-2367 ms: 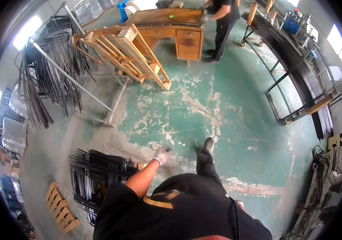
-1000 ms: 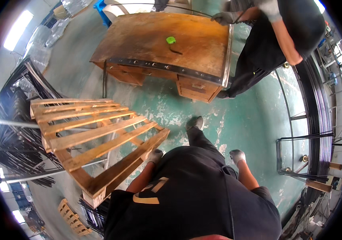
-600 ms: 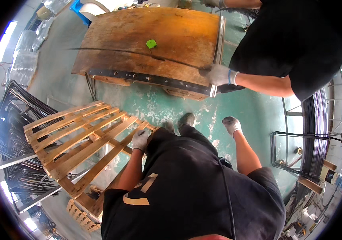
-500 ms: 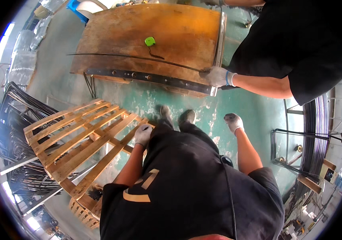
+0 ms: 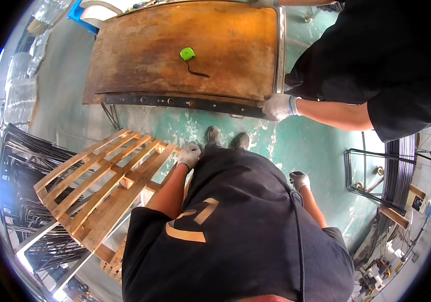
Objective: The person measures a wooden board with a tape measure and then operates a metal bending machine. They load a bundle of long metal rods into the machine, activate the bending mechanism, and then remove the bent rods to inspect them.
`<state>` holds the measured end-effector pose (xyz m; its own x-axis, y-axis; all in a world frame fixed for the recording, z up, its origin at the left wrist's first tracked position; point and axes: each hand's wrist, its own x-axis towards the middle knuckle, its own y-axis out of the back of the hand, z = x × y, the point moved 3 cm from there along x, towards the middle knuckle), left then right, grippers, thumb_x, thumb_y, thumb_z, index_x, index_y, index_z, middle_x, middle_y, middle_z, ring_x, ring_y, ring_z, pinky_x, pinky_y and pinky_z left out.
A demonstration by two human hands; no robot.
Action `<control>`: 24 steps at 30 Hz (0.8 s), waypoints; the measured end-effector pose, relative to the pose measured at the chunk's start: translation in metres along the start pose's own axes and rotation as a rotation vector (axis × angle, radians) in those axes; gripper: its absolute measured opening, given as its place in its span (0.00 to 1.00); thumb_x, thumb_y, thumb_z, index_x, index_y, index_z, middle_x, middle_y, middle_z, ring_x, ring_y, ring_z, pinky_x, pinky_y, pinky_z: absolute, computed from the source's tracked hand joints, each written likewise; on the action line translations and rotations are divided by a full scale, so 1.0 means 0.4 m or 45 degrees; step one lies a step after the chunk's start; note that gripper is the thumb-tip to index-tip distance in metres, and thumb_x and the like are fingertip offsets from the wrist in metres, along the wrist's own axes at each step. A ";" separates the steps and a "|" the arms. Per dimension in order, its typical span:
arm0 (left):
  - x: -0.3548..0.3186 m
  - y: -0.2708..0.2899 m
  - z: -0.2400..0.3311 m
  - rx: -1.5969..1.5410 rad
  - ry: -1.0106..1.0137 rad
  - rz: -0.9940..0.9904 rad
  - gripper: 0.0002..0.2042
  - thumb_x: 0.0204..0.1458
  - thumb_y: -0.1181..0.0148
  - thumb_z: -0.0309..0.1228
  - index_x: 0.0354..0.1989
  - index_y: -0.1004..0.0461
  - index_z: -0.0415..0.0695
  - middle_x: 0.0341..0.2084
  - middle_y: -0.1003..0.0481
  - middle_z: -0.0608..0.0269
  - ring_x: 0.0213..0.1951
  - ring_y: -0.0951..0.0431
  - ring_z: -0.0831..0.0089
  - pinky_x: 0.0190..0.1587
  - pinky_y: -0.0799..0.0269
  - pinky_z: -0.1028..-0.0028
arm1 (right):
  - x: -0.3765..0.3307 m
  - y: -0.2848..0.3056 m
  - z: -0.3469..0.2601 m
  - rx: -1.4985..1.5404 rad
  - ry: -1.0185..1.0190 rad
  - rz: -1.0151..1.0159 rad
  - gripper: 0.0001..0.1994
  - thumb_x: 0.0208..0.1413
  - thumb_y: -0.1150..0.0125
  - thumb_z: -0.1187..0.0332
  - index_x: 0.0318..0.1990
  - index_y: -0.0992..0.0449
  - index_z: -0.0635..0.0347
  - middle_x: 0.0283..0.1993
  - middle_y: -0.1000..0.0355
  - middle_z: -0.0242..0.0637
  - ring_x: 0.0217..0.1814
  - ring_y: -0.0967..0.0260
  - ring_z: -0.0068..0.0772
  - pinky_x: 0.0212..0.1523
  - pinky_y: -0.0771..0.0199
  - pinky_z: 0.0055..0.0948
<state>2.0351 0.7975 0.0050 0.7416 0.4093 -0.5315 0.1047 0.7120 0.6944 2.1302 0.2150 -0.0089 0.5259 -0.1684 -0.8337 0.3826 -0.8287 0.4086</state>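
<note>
My left hand (image 5: 189, 155), in a pale glove, is curled closed beside the right end of a wooden pallet (image 5: 110, 173); no object shows in it. My right hand (image 5: 299, 179), gloved too, hangs closed over the green floor, away from everything around it. In front of me stands a table with a worn brown wooden top (image 5: 140, 45). A co-worker's gloved hand (image 5: 279, 106) is at its near right corner, at the end of a thin dark rod (image 5: 175, 94) lying along the near edge. A green tape measure (image 5: 187, 54) with a dark strap rests on the tabletop.
The co-worker in black (image 5: 361, 65) stands at the table's right end. Bundled dark metal frames (image 5: 29, 171) are stacked left behind the pallet. More long dark bars (image 5: 400, 171) and a metal frame (image 5: 349, 171) stand to the right. A blue item (image 5: 79, 17) is at the far left.
The thin rod has shifted from across the tabletop to its near edge, with the co-worker's hand at its end. My right hand has drawn back toward my body; my left stays by the pallet.
</note>
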 end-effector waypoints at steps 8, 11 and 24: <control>0.020 0.046 0.004 -0.210 0.084 -0.020 0.16 0.57 0.41 0.42 0.42 0.15 0.44 0.40 0.16 0.47 0.47 0.16 0.49 0.50 0.22 0.60 | -0.048 -0.051 -0.155 -0.013 0.197 0.086 0.14 0.61 0.33 0.65 0.49 0.16 0.66 0.35 0.18 0.34 0.35 0.24 0.25 0.38 0.24 0.27; 0.024 0.026 -0.031 -0.220 0.089 -0.023 0.16 0.56 0.41 0.42 0.42 0.15 0.44 0.41 0.16 0.48 0.48 0.15 0.50 0.52 0.22 0.62 | -0.037 -0.062 -0.194 -0.034 0.264 0.101 0.16 0.60 0.31 0.62 0.49 0.15 0.64 0.38 0.16 0.36 0.38 0.22 0.27 0.43 0.23 0.29; 0.031 0.002 -0.132 -0.201 0.173 -0.086 0.15 0.58 0.40 0.42 0.46 0.15 0.48 0.46 0.16 0.50 0.53 0.17 0.51 0.56 0.23 0.62 | -0.039 -0.088 -0.166 -0.062 0.197 0.035 0.13 0.62 0.32 0.67 0.48 0.16 0.67 0.38 0.18 0.37 0.37 0.23 0.29 0.40 0.22 0.31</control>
<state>2.0092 0.8332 -0.0265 0.6393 0.4232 -0.6420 0.0381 0.8164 0.5762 2.1587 0.2824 0.0144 0.6461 -0.1034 -0.7562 0.4008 -0.7973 0.4514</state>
